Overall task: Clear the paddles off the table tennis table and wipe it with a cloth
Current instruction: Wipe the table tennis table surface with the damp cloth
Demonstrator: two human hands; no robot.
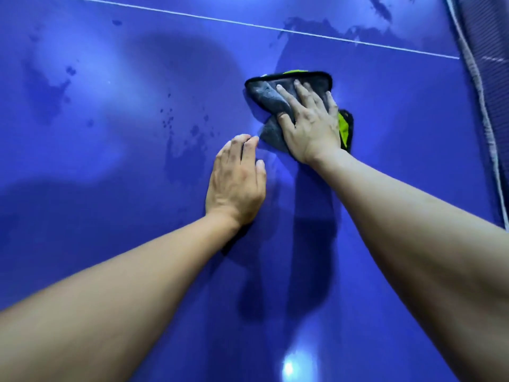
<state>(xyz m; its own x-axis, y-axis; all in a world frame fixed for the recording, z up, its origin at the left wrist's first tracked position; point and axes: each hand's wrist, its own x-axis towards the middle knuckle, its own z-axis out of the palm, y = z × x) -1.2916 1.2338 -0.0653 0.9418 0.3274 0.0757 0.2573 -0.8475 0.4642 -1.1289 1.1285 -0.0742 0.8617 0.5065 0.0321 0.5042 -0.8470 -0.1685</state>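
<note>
2 bare forearms and 2 bare hands show. The left forearm (pixel 124 293) and the right forearm (pixel 413 221) are uncovered along all of their visible length, smooth, and look wider towards the camera, where they blur. The left hand (pixel 237 183) has raised tendons and veins across its back, rounded knuckles and a short thumbnail (pixel 260 164). The right hand (pixel 311 125) shows ridged tendons behind the knuckles, faint creases at the wrist, and short trimmed nails on its fingers (pixel 286 96).

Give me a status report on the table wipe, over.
Right hand flat, pressing cloth onto table. Left hand resting on table beside it. Wet patches left of cloth; net at right edge.
</note>
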